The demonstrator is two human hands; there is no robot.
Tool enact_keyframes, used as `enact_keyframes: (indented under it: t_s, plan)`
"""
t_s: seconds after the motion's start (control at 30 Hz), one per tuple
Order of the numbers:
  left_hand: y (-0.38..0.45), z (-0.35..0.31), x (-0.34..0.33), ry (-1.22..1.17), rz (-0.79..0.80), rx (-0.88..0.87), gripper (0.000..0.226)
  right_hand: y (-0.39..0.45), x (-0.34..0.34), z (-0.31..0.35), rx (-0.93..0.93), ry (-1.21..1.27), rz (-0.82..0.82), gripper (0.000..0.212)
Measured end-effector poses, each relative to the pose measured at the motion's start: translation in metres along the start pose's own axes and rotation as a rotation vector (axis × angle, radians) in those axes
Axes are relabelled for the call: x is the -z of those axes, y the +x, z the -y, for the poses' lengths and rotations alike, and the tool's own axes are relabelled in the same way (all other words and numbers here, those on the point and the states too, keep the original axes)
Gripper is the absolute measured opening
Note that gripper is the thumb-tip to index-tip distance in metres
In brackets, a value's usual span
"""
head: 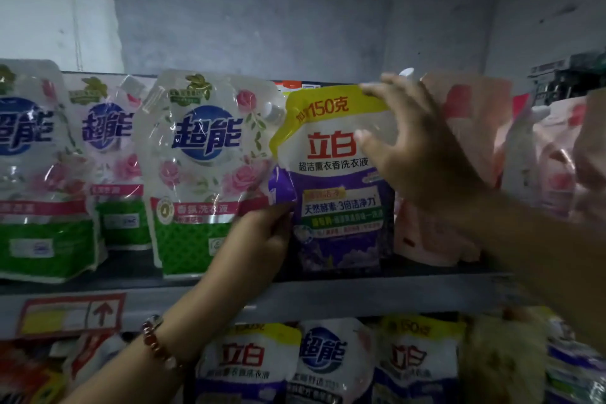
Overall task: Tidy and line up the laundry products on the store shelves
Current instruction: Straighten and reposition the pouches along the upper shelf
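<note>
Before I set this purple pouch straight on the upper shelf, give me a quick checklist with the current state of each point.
1. Left hand grips the purple pouch at its lower left edge: ok.
2. Right hand steadies the pouch's top right, fingers spread on it: ok.
3. Pouch upright and facing front: not ok, it tilts and its left edge overlaps the rose pouch.
4. Pouch base seated on the shelf: cannot tell, too dark.
5. Room on the right beside the pink pouch: cannot tell, the right arm hides the gap.
</note>
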State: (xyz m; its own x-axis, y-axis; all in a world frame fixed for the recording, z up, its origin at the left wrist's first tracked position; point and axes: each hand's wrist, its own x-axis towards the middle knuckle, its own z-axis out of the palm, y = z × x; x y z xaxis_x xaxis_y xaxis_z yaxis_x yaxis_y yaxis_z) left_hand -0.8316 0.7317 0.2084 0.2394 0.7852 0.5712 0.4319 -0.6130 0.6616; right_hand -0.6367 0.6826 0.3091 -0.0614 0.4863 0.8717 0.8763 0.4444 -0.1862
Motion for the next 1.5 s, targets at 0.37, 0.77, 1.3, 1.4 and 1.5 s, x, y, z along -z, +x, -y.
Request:
enact_keyframes:
  t_s: [0.37, 0.77, 1.3, 1.4, 1.5]
  plan:
    - [0.007, -0.004, -0.002, 0.59, -0.09, -0.051, 0.02, 0.116, -0.017, 0.012, 0.047, -0.349, 0.392, 0.032]
    - [-0.002, -0.009, -0.002, 0.647, -0.069, -0.098, 0.025, 0.117, 0.0, -0.02, 0.052, -0.327, 0.291, 0.02]
    - [0.011, 0.03, 0.206, 1.081, -0.378, -0.381, 0.053, -0.019, -0.113, 0.123, 0.673, -0.18, 0.387, 0.055]
    - [0.019, 0.032, 0.248, 1.158, -0.362, -0.452, 0.049, -0.028, -0.14, 0.16, 0.442, -0.026, 0.576, 0.062]
    - [0.029, 0.033, 0.282, 1.19, -0.314, -0.478, 0.05, -0.034, -0.165, 0.193, 0.234, 0.09, 0.676, 0.067]
